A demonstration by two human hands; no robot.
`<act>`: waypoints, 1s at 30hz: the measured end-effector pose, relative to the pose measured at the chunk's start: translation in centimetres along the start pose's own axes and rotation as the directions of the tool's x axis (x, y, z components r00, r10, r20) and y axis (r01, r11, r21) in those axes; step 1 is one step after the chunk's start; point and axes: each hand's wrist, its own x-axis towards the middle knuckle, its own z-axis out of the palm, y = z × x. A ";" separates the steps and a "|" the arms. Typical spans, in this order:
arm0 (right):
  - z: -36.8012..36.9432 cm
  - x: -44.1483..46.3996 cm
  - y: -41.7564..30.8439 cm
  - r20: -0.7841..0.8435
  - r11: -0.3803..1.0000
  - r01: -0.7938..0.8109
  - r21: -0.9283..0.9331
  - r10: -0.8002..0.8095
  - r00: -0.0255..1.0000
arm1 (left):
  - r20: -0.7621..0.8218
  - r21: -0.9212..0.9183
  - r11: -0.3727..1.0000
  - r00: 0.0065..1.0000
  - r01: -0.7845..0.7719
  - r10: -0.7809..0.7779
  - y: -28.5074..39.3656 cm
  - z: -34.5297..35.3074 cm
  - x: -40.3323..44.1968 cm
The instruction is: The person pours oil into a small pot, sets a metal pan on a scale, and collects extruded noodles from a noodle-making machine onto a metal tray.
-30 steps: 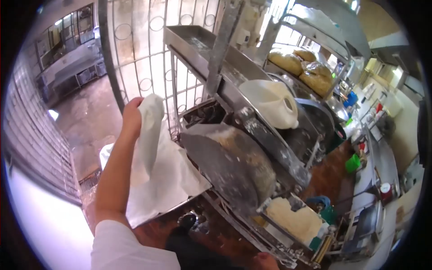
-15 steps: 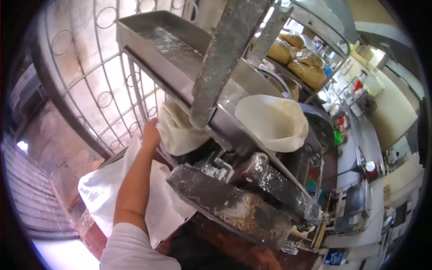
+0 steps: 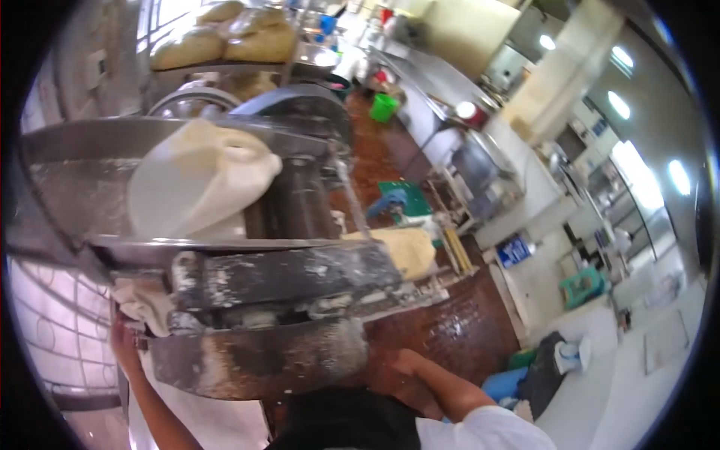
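Note:
A floury dough-rolling machine (image 3: 300,274) fills the left and middle of the view. Over its metal pan and roller lies a pale, folded sheet of dough (image 3: 202,180). My left hand (image 3: 124,341) is at the machine's near left end, right beside a smaller hanging piece of dough (image 3: 148,306); its fingers are blurred, and a grip does not show. My right hand (image 3: 401,365) is low, just right of the machine's rounded front cover (image 3: 255,358). Motion smears its fingers, and nothing can be made out in it.
A yellowish mass of dough (image 3: 405,251) rests at the machine's right end. Bagged dough (image 3: 259,36) sits on a shelf behind. White sheeting (image 3: 199,416) hangs below the machine. Beyond the red floor (image 3: 450,322) are a metal counter (image 3: 420,97) and a green stool (image 3: 585,286).
My view has swung to the right. My right arm and hand have come into view. The left hand stays near the hanging dough, which now shows less behind the machine.

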 end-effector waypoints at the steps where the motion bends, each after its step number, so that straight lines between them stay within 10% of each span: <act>1: 0.5 0.6 1.2 0.072 0.988 0.049 -0.145 -0.039 0.997 | -0.270 0.249 0.966 0.954 -0.065 0.134 -9.1 -4.1 0.7; 4: 0.7 -0.2 3.6 0.195 0.912 0.204 -0.356 -0.140 0.971 | -0.474 -0.400 0.855 0.723 0.331 -0.502 -16.7 -5.8 -7.3; 5: 0.7 -0.5 4.2 0.218 0.885 0.251 -0.392 -0.176 0.960 | -0.261 -0.481 0.795 0.805 0.369 -0.532 -25.0 -7.7 -9.5; 8: 2.7 -1.4 8.4 0.008 0.958 0.223 -0.183 -0.225 0.974 | -0.012 -0.261 0.584 0.603 0.768 -0.798 -23.7 1.2 -20.2; 10: 3.6 -2.1 9.9 0.018 0.941 -0.166 0.294 0.168 0.986 | 0.216 0.293 0.486 0.438 0.823 -0.872 -24.5 6.8 -25.1; 12: 4.7 -2.8 12.1 0.100 0.773 -0.335 0.539 0.336 0.937 | 0.722 0.410 0.455 0.024 0.791 -0.691 -25.4 10.8 -28.2; 15: 5.8 -4.7 16.9 0.161 0.639 -0.368 0.675 0.360 0.919 | 0.660 0.729 0.620 0.058 -0.290 -0.749 -23.3 19.6 -31.6; 17: 3.8 -7.9 18.9 0.294 0.447 -0.477 0.757 0.418 0.859 | 0.688 0.716 0.567 0.273 -0.408 -0.672 -20.1 24.2 -31.6; 19: 5.1 -9.7 24.6 0.375 0.177 -0.463 0.869 0.375 0.848 | 0.653 0.754 0.574 0.456 -0.319 -0.604 -15.8 28.7 -32.1; 20: 5.8 -10.5 26.7 0.315 0.263 -0.418 0.869 0.356 0.880 | 0.584 0.780 0.609 0.515 -0.142 -0.627 -13.6 30.7 -32.5; 21: 5.8 -11.2 29.0 0.247 0.346 -0.364 0.865 0.338 0.908 | 0.357 0.760 0.554 0.492 0.341 -0.794 -11.7 33.1 -32.4; 24: 3.9 -9.6 37.6 -0.015 0.505 -0.137 0.852 0.285 0.958 | 0.383 0.647 0.642 0.552 0.411 -0.740 -5.3 37.7 -35.0; 27: -5.2 -5.7 36.9 0.044 0.221 -0.161 0.962 0.456 0.889 | 0.385 0.679 0.599 0.488 0.424 -0.783 -5.9 40.4 -35.7; 30: -12.2 0.0 35.2 -0.181 0.330 0.036 0.943 0.421 0.889 | 0.301 0.638 0.532 0.455 0.557 -0.838 -6.4 42.9 -35.7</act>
